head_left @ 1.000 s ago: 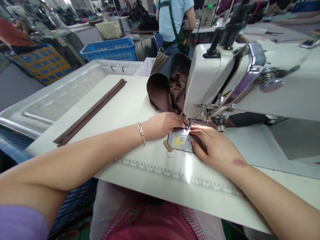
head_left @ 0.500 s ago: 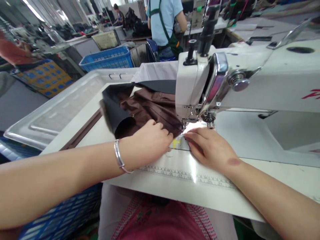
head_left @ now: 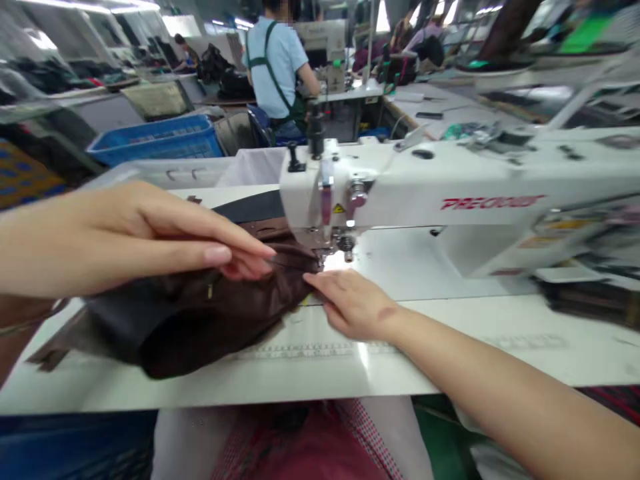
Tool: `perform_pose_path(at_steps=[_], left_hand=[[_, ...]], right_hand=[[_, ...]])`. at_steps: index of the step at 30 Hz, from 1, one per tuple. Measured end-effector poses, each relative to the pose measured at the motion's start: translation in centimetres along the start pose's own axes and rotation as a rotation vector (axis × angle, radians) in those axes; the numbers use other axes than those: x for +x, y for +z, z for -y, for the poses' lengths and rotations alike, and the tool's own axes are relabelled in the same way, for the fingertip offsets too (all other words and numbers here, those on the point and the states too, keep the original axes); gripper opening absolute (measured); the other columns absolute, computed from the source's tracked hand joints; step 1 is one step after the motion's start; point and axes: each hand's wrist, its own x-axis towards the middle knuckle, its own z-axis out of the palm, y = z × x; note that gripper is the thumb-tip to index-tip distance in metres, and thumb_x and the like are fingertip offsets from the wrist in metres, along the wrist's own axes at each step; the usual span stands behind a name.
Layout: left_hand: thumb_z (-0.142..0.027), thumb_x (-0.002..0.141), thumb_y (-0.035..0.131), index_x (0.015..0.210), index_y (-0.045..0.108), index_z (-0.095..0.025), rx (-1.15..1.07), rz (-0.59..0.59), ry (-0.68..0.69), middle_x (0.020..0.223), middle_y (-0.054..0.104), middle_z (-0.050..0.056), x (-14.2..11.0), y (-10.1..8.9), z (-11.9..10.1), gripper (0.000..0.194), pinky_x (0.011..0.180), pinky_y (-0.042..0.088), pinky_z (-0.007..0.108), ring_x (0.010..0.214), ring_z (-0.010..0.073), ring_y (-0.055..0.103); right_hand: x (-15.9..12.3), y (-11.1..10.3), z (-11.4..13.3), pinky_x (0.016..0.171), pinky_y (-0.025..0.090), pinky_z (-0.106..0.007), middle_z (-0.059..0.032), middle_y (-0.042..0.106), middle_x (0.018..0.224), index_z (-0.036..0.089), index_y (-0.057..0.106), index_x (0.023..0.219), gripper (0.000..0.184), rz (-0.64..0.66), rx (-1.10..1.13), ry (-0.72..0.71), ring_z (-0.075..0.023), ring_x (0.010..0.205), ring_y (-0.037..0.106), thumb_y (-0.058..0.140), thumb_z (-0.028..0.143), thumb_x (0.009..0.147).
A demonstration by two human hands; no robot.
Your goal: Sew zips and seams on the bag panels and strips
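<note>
A brown garment piece (head_left: 200, 313) with a dark lining lies bunched on the white sewing table (head_left: 450, 333), its right edge under the needle of the white sewing machine (head_left: 380, 193). My left hand (head_left: 125, 237) is raised close to the camera, fingers together, pinching the brown fabric at its top fold. My right hand (head_left: 350, 303) lies flat on the table just below the presser foot, fingers stretched out, fingertips touching the fabric's edge.
A blue crate (head_left: 155, 137) and a white tray (head_left: 165, 175) stand behind the table on the left. A person in a light blue shirt and green apron (head_left: 280, 67) works at another machine farther back. A printed ruler (head_left: 310, 350) runs along the table's front.
My left hand has pulled the brown fabric leftward and toward me, lifting it. The view has swung up and right. My right hand stays by the needle.
</note>
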Motion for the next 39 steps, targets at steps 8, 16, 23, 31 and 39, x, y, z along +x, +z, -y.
perform_pose_path(at_steps=[8, 16, 23, 31, 39], left_hand=[[-0.046, 0.094, 0.039, 0.148, 0.027, -0.027, 0.255, -0.147, 0.208, 0.156, 0.019, 0.005, 4.7, 16.0, -1.5, 0.059, 0.113, 0.024, 0.055, 0.143, 0.0306, 0.022], [-0.044, 0.091, 0.041, 0.145, 0.036, -0.023, 0.295, -0.271, 0.054, 0.153, 0.029, 0.011, 3.3, 18.4, -3.5, 0.058, 0.105, 0.032, 0.060, 0.137, 0.0393, 0.032], [-0.047, 0.092, 0.035, 0.144, 0.038, -0.024, 0.294, -0.328, 0.047, 0.153, 0.030, 0.009, 3.5, 19.5, -3.0, 0.058, 0.108, 0.029, 0.057, 0.137, 0.0368, 0.031], [-0.047, 0.093, 0.036, 0.143, 0.040, -0.024, 0.293, -0.315, 0.050, 0.151, 0.034, 0.007, 3.3, 19.1, -3.1, 0.055, 0.109, 0.029, 0.054, 0.137, 0.0333, 0.033], [-0.046, 0.094, 0.035, 0.144, 0.039, -0.024, 0.283, -0.299, 0.037, 0.152, 0.032, 0.007, 3.1, 18.6, -3.6, 0.054, 0.111, 0.027, 0.053, 0.137, 0.0313, 0.034]], right_hand=[[-1.7, -1.3, 1.9, 0.093, 0.041, -0.032, -0.0012, 0.062, 0.112, 0.022, 0.063, 0.105, 0.021, 0.052, -0.215, 0.052, -0.0168, 0.103, 0.053, 0.050, 0.025, 0.089], [-16.6, -9.4, 0.9, 0.076, 0.047, -0.031, -0.0053, 0.061, 0.091, 0.020, 0.064, 0.099, 0.025, -0.283, -0.509, 0.739, -0.0171, 0.085, 0.057, 0.040, 0.024, 0.095], [-27.9, -14.6, -6.1, 0.072, 0.045, -0.033, -0.0066, 0.059, 0.097, 0.024, 0.067, 0.103, 0.024, -0.281, -0.773, 1.012, -0.0208, 0.085, 0.059, 0.048, 0.026, 0.088], [-29.4, -13.9, -7.5, 0.074, 0.046, -0.031, -0.0060, 0.060, 0.106, 0.022, 0.067, 0.097, 0.027, -0.247, -0.848, 0.916, -0.0192, 0.089, 0.059, 0.042, 0.031, 0.095], [-29.7, -14.6, -8.7, 0.080, 0.046, -0.033, -0.0066, 0.063, 0.101, 0.020, 0.065, 0.104, 0.024, -0.121, -0.851, 0.791, -0.0207, 0.090, 0.059, 0.047, 0.026, 0.089]])
